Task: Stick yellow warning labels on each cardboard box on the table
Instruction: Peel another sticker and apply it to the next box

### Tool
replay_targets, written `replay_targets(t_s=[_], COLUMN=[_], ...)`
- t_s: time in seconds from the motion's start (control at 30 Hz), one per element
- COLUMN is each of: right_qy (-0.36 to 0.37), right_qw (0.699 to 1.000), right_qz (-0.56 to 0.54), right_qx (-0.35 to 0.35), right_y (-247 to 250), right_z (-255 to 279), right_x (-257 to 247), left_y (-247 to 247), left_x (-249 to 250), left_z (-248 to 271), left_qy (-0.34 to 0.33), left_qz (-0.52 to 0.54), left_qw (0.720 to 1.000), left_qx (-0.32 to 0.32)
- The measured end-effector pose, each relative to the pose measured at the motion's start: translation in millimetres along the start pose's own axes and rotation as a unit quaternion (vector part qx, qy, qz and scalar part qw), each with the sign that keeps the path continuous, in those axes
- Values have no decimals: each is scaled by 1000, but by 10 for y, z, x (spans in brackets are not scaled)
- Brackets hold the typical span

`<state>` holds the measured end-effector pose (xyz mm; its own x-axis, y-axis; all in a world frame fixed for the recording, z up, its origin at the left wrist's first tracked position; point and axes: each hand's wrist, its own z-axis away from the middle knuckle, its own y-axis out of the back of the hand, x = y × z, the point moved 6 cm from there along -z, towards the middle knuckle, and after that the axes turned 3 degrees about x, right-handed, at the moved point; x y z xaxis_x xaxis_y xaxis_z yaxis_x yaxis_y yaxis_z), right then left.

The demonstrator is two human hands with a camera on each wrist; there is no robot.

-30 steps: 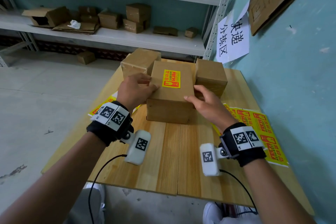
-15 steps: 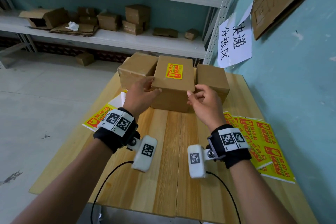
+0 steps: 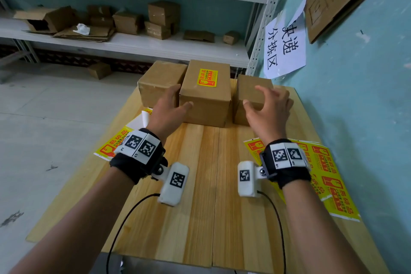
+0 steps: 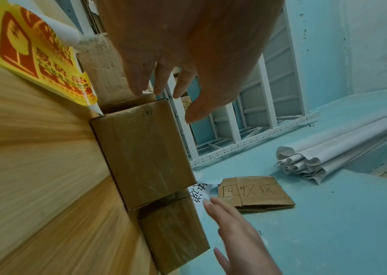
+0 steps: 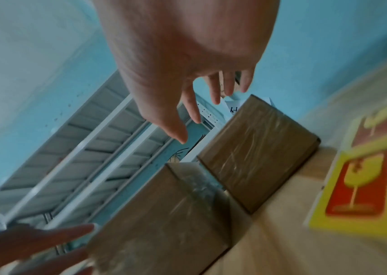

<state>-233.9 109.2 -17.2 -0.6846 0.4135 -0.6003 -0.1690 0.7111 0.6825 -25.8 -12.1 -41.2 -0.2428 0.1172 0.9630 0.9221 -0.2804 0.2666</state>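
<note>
Three boxes sit in a row at the far end of the table (image 3: 200,207); the middle box (image 3: 205,95) serves as landmark and already carries a yellow label (image 3: 207,77) on its top, so by my reading it is done and parked at the back to leave working room nearer the person. Left box (image 3: 159,87) touches or nearly touches it, with no label visible on the faces shown; right box (image 3: 251,95) stands just beside it with a narrow gap, likewise bare on the faces in view. Label sheets lie both sides of the middle box and nearer the person: one sheet (image 3: 115,143) to the left at the table edge, a larger sheet (image 3: 329,176) to the right by the wall, probably kept within easy reach of either hand. Left hand (image 3: 166,111) hovers at the middle box's near-left corner, fingers loosely extended, grasping nothing; the wrist view shows fingertips just clear of the cardboard. Right hand (image 3: 266,111) is spread wide in front of the right box, thumb and fingers apart, empty; contact with that box cannot be told. The spread suggests it is the next box to be taken.
</note>
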Motion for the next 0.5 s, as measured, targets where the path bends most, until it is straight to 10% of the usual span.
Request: replay_targets(t_s=[0.2,0.5], right_qy=[-3,-78], right_qw=[979,983], right_qz=[146,136], right_qx=[-142,-96], right_y=[-248,-186], right_z=[-189,-319], right_x=[53,69], left_y=[-5,29], left_x=[50,106], left_z=[19,76], left_qy=[-21,-35], left_qz=[-13,8], left_qw=[1000,999], left_qx=[5,-5])
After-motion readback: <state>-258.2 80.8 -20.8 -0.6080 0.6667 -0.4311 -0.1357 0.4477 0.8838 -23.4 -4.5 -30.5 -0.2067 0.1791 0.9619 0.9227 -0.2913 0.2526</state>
